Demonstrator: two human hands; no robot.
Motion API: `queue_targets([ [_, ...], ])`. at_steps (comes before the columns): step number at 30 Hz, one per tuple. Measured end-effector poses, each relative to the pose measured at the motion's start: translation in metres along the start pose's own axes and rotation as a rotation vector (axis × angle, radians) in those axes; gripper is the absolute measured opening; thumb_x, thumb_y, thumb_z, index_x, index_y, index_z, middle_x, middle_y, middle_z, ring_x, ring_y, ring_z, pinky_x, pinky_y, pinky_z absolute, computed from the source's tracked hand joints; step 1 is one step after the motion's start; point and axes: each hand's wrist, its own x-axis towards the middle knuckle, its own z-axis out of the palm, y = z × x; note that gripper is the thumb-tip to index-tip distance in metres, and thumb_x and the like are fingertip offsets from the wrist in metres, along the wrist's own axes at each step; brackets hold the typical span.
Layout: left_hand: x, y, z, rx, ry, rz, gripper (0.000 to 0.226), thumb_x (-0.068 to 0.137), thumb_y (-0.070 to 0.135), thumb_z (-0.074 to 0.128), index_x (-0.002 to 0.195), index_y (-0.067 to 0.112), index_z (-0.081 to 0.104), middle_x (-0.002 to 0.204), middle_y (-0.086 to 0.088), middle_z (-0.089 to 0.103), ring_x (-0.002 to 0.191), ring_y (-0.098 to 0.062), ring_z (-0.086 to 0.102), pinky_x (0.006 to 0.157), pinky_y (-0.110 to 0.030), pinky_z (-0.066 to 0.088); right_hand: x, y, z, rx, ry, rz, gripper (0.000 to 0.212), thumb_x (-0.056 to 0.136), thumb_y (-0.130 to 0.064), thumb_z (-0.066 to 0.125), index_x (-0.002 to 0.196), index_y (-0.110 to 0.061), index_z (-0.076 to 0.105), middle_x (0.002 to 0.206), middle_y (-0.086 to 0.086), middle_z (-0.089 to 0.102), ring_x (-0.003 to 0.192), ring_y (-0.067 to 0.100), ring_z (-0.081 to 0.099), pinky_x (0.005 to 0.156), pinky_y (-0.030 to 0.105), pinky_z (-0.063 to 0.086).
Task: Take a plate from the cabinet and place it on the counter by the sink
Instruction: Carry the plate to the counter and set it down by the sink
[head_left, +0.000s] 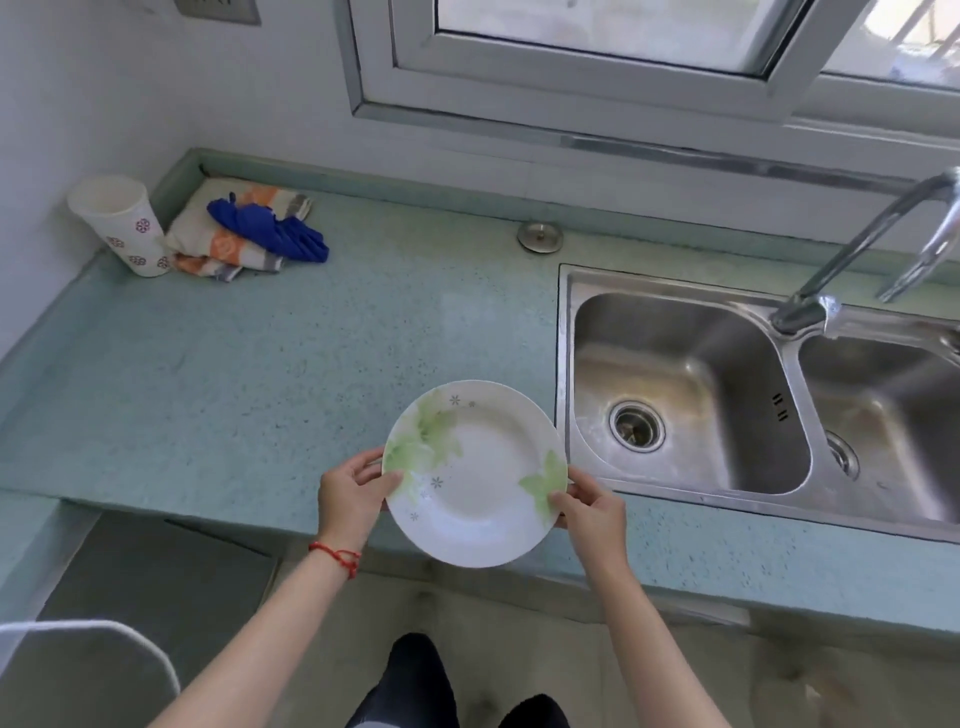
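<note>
Fingers of the left hand curl around the plate at its left rim, thumb on top; the right hand pinches the opposite rim the same way, so the load is balanced and the plate stays level, face up. It hangs over the front edge of the counter, just left of the sink, whether touching the surface I cannot tell. That bare spot probably suits the set-down. Cup, cloth and glove sit well apart in the back corner.
</note>
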Motion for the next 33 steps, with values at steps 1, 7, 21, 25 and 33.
queue_targets([
  [1, 0.015, 0.005, -0.001, 0.002, -0.010, 0.003, 0.035, 0.074, -0.005, 0.065, 0.109, 0.000, 0.060, 0.098, -0.010, 0.067, 0.081, -0.023, 0.065, 0.059, -0.021, 0.057, 0.009, -0.005, 0.009, 0.008, 0.001, -0.001, 0.040, 0.077, 0.010, 0.055, 0.110, -0.009, 0.067, 0.061, -0.001, 0.062, 0.062, 0.013, 0.060, 0.050, 0.016, 0.052],
  [7, 0.087, 0.028, -0.003, 0.036, -0.037, 0.019, 0.035, 0.074, -0.005, 0.066, 0.107, 0.002, 0.062, 0.095, -0.008, 0.067, 0.075, -0.017, 0.064, 0.053, -0.015, 0.055, 0.057, -0.024, 0.051, 0.025, 0.048, 0.023, 0.040, 0.077, 0.009, 0.056, 0.111, -0.009, 0.066, 0.072, 0.005, 0.066, 0.067, 0.018, 0.062, 0.052, 0.018, 0.054],
  [21, 0.151, 0.030, 0.004, 0.087, -0.018, -0.043, 0.034, 0.072, -0.005, 0.067, 0.105, 0.003, 0.063, 0.092, -0.003, 0.067, 0.075, -0.014, 0.064, 0.075, -0.026, 0.049, 0.110, -0.039, 0.084, -0.131, 0.030, 0.057, 0.053, 0.071, 0.003, 0.058, 0.071, -0.049, 0.070, 0.050, -0.015, 0.057, 0.061, 0.016, 0.052, 0.063, 0.034, 0.047],
  [25, 0.157, 0.029, 0.002, 0.076, -0.003, -0.060, 0.035, 0.073, -0.005, 0.067, 0.107, 0.003, 0.063, 0.093, -0.004, 0.067, 0.077, -0.016, 0.064, 0.078, -0.029, 0.050, 0.116, -0.043, 0.089, -0.127, 0.037, 0.066, 0.051, 0.072, 0.006, 0.058, 0.076, -0.044, 0.070, 0.049, -0.015, 0.053, 0.058, 0.015, 0.047, 0.060, 0.031, 0.042],
  [33, 0.161, 0.029, 0.003, 0.075, 0.002, -0.059, 0.036, 0.073, -0.005, 0.067, 0.108, 0.003, 0.062, 0.095, -0.006, 0.067, 0.080, -0.019, 0.064, 0.078, -0.029, 0.049, 0.120, -0.046, 0.092, -0.135, 0.033, 0.049, 0.039, 0.074, 0.005, 0.057, 0.098, -0.023, 0.070, 0.057, -0.004, 0.051, 0.058, 0.017, 0.046, 0.059, 0.031, 0.041],
])
